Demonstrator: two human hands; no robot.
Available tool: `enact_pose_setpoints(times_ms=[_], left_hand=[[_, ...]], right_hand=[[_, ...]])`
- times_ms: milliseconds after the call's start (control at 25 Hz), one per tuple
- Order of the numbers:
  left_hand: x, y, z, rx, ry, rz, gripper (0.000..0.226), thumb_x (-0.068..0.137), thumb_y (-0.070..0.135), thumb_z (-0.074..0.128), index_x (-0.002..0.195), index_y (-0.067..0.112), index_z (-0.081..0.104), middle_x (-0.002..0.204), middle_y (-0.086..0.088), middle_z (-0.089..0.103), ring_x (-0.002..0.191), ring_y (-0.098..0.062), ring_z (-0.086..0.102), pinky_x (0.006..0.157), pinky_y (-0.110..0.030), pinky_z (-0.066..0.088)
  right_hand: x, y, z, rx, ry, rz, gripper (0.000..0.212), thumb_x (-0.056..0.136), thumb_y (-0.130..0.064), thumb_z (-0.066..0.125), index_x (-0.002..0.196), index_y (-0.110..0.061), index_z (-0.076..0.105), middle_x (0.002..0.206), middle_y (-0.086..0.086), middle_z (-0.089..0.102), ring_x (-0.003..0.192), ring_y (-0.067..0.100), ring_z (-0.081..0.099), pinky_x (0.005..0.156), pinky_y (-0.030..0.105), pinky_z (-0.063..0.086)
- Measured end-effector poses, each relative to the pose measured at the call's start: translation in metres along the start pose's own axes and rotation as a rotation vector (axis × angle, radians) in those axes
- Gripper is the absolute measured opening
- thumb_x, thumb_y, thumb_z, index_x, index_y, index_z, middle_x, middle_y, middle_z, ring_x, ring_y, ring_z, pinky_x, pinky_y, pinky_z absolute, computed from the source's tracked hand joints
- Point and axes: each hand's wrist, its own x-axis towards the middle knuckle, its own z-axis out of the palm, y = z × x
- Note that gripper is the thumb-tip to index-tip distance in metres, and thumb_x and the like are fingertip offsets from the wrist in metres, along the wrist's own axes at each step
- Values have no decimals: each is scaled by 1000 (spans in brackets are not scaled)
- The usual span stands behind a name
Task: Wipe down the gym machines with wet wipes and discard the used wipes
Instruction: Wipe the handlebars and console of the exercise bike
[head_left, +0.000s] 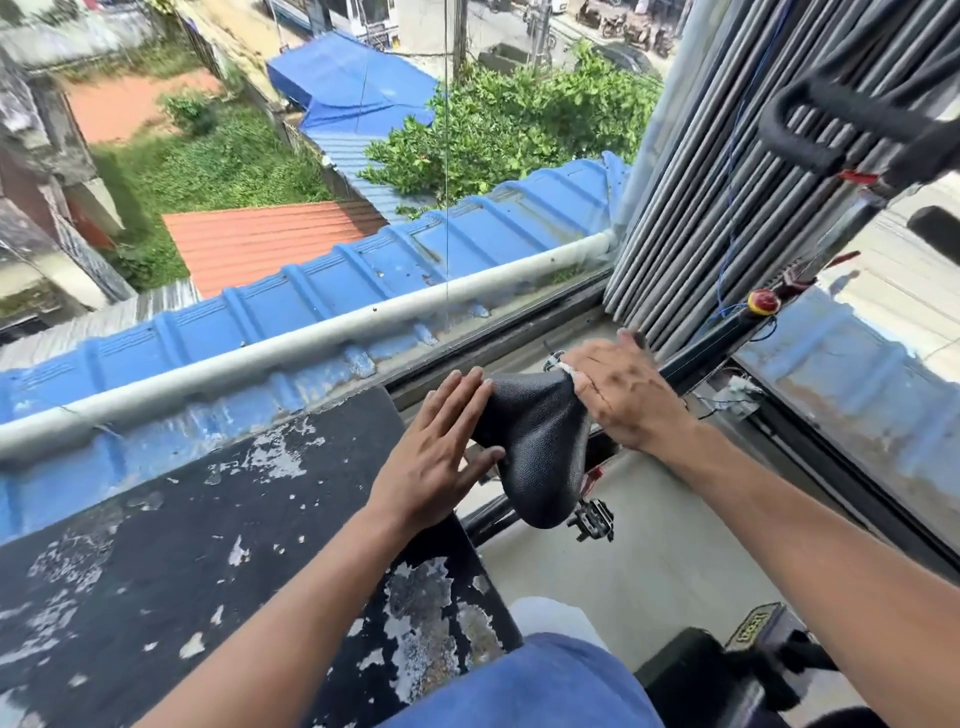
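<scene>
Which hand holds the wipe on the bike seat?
The right hand presses the white wipe on the seat; the left hand lies flat and bare.

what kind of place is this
Most likely an upper-floor gym beside a large window. A black exercise-bike saddle stands over a pedal, a foam-padded handlebar shows at upper right, and a worn black bench pad lies at left. Rooftops show far below the glass.

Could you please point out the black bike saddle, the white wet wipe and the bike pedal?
Black textured leather bike saddle (540, 441), head view: middle of its top.
White wet wipe (567, 372), head view: edge showing under the right hand.
Black metal bike pedal (592, 519), head view: its cage.
</scene>
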Motion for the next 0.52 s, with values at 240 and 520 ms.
enact_pose_setpoints(times_ms=[240,520], left_hand=[[-8,70,18,-66,117,-403,89,101,72,26,165,14,8,173,0,-7,160,-13,-13,130,-35,-1],[20,120,51,-179,351,-768,76,105,51,31,165,17,-3,173,5,-16,159,-10,-11,128,-25,-4]], right_hand=[[18,16,-19,209,-127,-324,40,102,-9,50,139,-19,62,138,1,65,128,16,60,111,39,45],[88,12,-8,346,-357,-532,41,101,-13,54,136,-30,65,127,-8,70,109,2,66,92,8,42]])
